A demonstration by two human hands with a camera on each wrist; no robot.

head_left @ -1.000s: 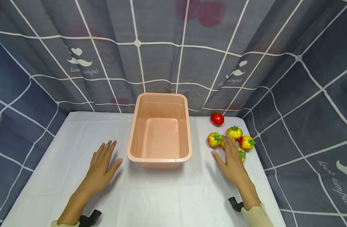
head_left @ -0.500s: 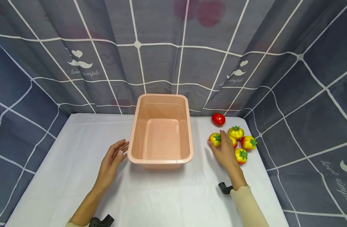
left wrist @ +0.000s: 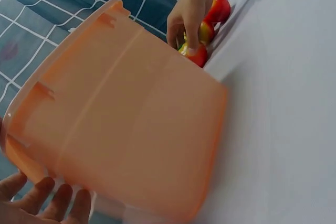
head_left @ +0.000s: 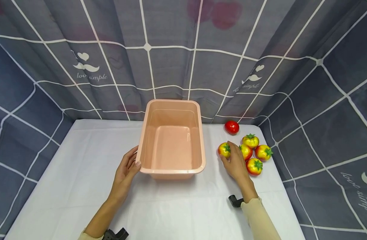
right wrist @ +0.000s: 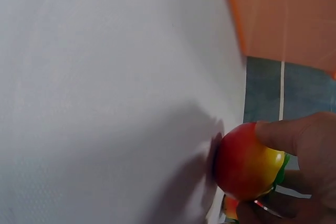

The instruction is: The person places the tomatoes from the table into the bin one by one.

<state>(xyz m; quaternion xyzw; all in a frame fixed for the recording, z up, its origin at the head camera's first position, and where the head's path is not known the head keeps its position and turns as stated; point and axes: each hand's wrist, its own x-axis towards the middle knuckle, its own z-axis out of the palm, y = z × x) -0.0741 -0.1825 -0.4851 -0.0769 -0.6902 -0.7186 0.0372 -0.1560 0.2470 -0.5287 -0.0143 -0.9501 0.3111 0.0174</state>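
Observation:
A peach-coloured plastic basin (head_left: 171,146) stands on the white table. My left hand (head_left: 123,176) holds its near left rim, thumb at the rim and fingers along the outer side; in the left wrist view, those fingers (left wrist: 58,203) lie under the rim. My right hand (head_left: 238,168) pinches a yellow-and-red tomato (head_left: 224,150) with a green leafy top, to the right of the basin. In the right wrist view the tomato (right wrist: 245,161) sits between thumb and fingers, at or very near the cloth; I cannot tell whether it touches.
Several more yellow-red tomatoes (head_left: 254,166) cluster right of my right hand. A plain red tomato-like fruit (head_left: 231,127) lies behind them. Grey checked curtains (head_left: 168,66) enclose the white-clothed table (head_left: 171,210) at the back and sides.
My left hand has moved right and onto the basin's rim. My right hand has closed on the leftmost tomato and shifted it slightly left, away from the cluster.

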